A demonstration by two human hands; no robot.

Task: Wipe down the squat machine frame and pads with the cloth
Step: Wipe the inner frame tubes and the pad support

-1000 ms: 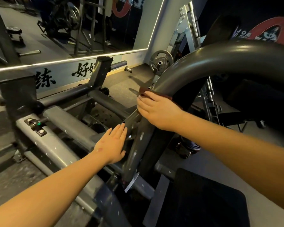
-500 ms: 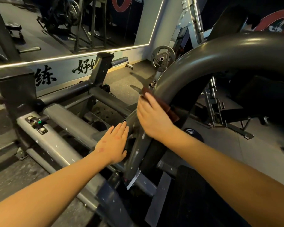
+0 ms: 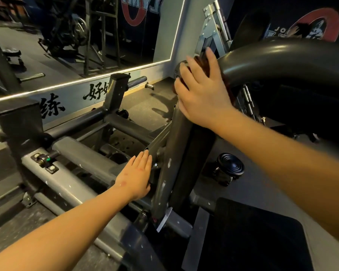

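The squat machine's thick grey curved frame tube [image 3: 282,55] arcs from the upper right down to a chipped upright [image 3: 174,145] in the middle. My right hand [image 3: 202,89] presses a dark reddish cloth [image 3: 203,64] flat against the tube where it bends, fingers spread and straight. Most of the cloth is hidden under the hand. My left hand [image 3: 137,177] lies flat, fingers together, against the lower frame beside the upright and holds nothing. A black pad [image 3: 252,237] sits at the lower right.
Grey frame rails [image 3: 70,178] with chipped paint run along the left, with a bolted bracket [image 3: 45,161]. A black rubber bumper [image 3: 231,167] stands on the floor right of the upright. A wall mirror [image 3: 76,40] and another machine's steel posts [image 3: 217,22] are behind.
My right hand has slid the cloth up the curved tube from the lower bend toward its top. The left hand has stayed in place on the lower frame.
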